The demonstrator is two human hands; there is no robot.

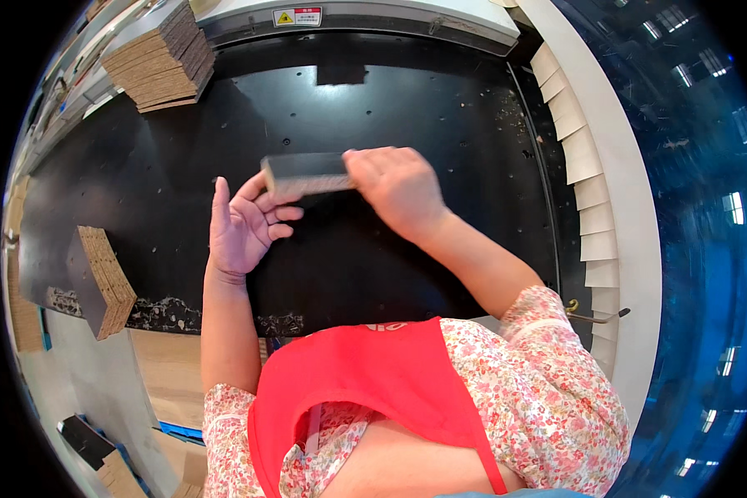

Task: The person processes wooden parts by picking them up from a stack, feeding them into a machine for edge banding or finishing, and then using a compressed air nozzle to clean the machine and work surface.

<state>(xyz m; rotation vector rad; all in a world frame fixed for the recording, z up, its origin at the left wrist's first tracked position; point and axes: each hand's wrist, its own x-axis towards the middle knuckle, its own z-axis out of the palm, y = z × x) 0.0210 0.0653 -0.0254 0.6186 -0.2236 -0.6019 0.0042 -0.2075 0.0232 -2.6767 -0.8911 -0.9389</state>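
Observation:
Above the black work table (407,274) a short stack of dark-faced boards (307,170) is held level, slightly blurred. My right hand (398,187) is closed round its right end. At the left end is my left hand (253,216), palm up, with its fingers spread and the thumb raised. One of its fingertips reaches the board's left end, but I cannot tell whether it bears any weight.
At the far left stands a tall stack of chipboard pieces (162,62). A smaller angled chipboard stack (104,282) sits at the table's near left edge. Overlapping pale flaps (585,166) line the right side, beside a white curved border (631,207). A warning label (297,17) marks the back rail.

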